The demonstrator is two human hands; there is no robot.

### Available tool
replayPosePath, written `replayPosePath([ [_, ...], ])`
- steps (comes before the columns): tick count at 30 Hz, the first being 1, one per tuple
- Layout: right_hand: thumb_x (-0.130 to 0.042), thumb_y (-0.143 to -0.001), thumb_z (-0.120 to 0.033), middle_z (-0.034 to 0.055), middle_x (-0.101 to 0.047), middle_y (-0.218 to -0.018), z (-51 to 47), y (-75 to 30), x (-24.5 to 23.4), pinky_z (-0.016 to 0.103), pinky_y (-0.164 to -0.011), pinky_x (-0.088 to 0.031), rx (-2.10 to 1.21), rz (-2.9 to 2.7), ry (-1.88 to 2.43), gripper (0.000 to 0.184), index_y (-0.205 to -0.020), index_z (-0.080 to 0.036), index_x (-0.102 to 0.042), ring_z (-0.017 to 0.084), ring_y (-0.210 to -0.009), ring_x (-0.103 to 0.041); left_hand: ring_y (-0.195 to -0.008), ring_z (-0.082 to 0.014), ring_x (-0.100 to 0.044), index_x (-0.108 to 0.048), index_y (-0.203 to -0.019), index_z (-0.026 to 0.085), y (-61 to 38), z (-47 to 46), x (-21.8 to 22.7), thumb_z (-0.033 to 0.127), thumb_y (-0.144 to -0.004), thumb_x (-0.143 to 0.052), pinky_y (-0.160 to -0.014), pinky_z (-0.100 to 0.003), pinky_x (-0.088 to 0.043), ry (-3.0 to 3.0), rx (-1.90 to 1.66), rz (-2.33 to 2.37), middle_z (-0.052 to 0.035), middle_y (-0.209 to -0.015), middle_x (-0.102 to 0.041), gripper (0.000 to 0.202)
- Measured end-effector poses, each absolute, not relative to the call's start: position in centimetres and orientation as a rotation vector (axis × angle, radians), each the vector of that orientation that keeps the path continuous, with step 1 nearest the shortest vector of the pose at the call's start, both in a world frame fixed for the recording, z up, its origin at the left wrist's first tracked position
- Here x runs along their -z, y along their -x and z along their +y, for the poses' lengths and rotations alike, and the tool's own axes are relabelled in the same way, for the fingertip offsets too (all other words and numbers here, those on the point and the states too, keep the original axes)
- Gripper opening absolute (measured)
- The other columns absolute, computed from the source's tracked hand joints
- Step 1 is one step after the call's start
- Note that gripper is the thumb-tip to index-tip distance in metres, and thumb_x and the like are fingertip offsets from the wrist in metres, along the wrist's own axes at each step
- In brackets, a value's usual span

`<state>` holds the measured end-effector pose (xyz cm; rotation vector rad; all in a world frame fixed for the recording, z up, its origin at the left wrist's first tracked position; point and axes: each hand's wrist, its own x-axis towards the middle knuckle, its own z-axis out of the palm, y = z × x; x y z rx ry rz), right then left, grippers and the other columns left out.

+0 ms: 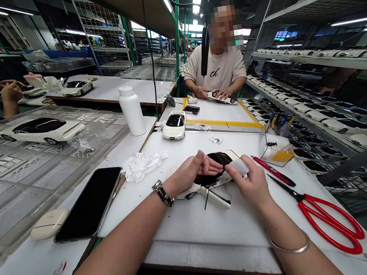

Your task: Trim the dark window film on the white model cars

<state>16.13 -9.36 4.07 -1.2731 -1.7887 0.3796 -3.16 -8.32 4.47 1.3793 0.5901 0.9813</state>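
Note:
A white model car with a black roof (218,171) lies on the white worktable (197,227) in front of me, one door hanging open. My left hand (191,170) curls over its near side, fingers closed on the body. My right hand (250,182) grips the car's right end, thumb pressed on a white part. A thin black stick pokes out below the car.
Red-handled scissors (327,219) and a red pen (273,170) lie to the right. A phone (89,202), a white case (48,223), crumpled tissue (141,164) and a white bottle (131,110) sit left. Another white car (175,126) stands further back. A person opposite handles a car (221,97).

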Motion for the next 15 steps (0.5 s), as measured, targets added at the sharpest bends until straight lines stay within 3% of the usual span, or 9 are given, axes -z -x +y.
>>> replayPosePath([
  [15,-0.061,-0.076,-0.046,-0.0049,-0.036,-0.055,-9.23,-16.5,-4.43,0.017,-0.045,-0.028,-0.562,-1.633,1.255,0.043,-0.061,-0.016,-0.035,0.005,-0.05,-0.034,-0.103,-0.0271,-0.063,-0.044,-0.059,0.012,3.08,-8.33,-4.83,0.08,-0.072,-0.032,-0.095,-0.043,-0.049,-1.361,-0.976,0.611,-0.0203,-0.111,-0.063,0.07],
])
